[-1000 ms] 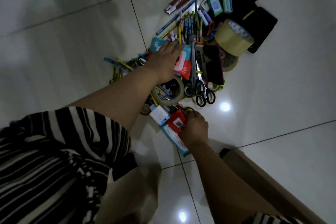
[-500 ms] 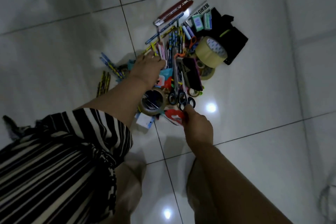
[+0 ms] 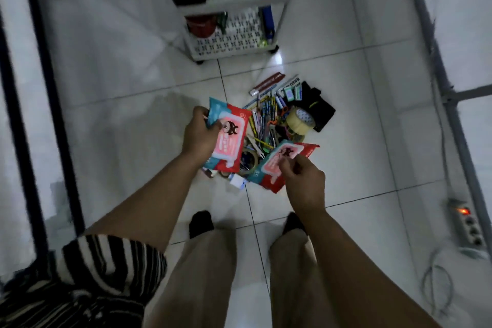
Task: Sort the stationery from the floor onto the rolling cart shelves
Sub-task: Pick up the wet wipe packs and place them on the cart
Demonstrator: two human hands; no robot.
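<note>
Person standing over the pile, both hands up off the floor. Left hand (image 3: 198, 136) grips a red-and-teal wipes pack (image 3: 229, 138), fingers wrapped round its left edge, pack held roughly upright above the heap. Right hand (image 3: 303, 181) pinches a second pack (image 3: 277, 165) of the same print, thumb and fingers curled on its near edge, pack tilted, its far corner pointing right. Both packs are in the air, apart from each other

Stationery pile (image 3: 269, 120) sits on the white tile floor (image 3: 119, 114) between the packs and beyond them: bunch of pens and pencils, a clear tape roll (image 3: 300, 120) on its side at the right, a black pouch (image 3: 319, 109) just beside it, a red cutter (image 3: 269, 82) at the far edge, another tape roll (image 3: 249, 161) near the left pack's lower end, a small white box (image 3: 237, 181) closest to the feet

Rolling cart (image 3: 234, 32) stands just beyond the pile, white perforated lower shelf, something red at its left end, a blue pen-like item at its right; upper shelf carries a dark object, blurred, cannot tell what

Power strip (image 3: 466, 224) with a lit red switch lies on the floor far right, cable looped near it
</note>
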